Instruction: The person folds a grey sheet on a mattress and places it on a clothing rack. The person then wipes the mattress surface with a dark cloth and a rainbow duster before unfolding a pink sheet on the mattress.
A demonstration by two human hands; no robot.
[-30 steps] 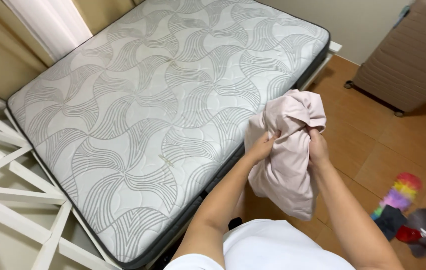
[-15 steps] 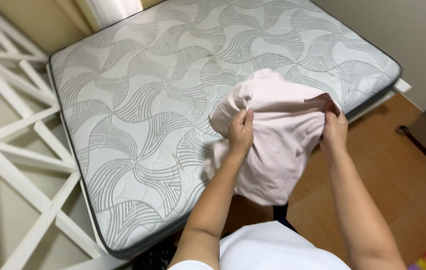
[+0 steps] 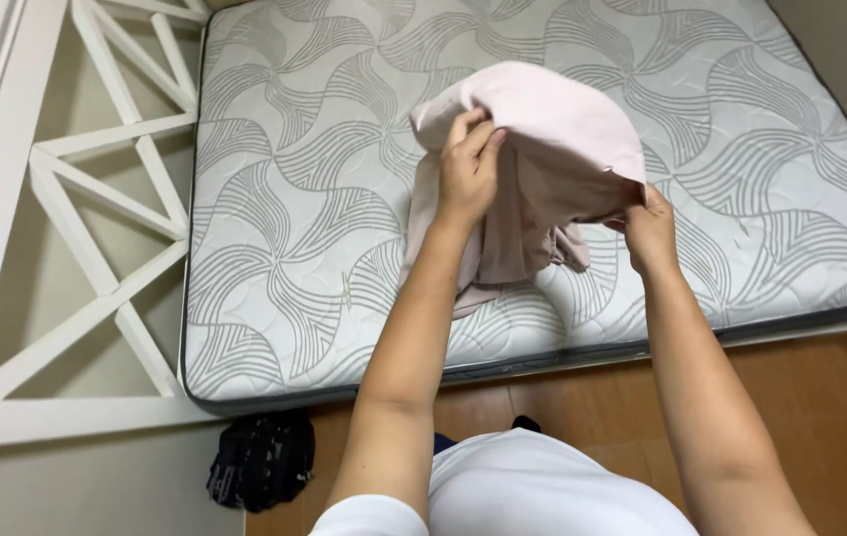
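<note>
A pale pink cloth (image 3: 543, 149) hangs between both hands, above a bare mattress (image 3: 294, 218) with a grey wave pattern. My left hand (image 3: 470, 171) grips the cloth's upper left edge, fingers curled into the fabric. My right hand (image 3: 648, 230) pinches the right edge lower down. The cloth's loose lower part drapes onto the mattress near the front edge.
A white wooden lattice frame (image 3: 76, 199) runs along the mattress's left side. A black bag (image 3: 263, 459) lies on the brown floor (image 3: 821, 417) near the mattress's front left corner. A beige wall stands at the far right.
The view has turned left and moved closer to the bed. Both hands have carried the pink cloth from over the floor to above the mattress and spread it wider.
</note>
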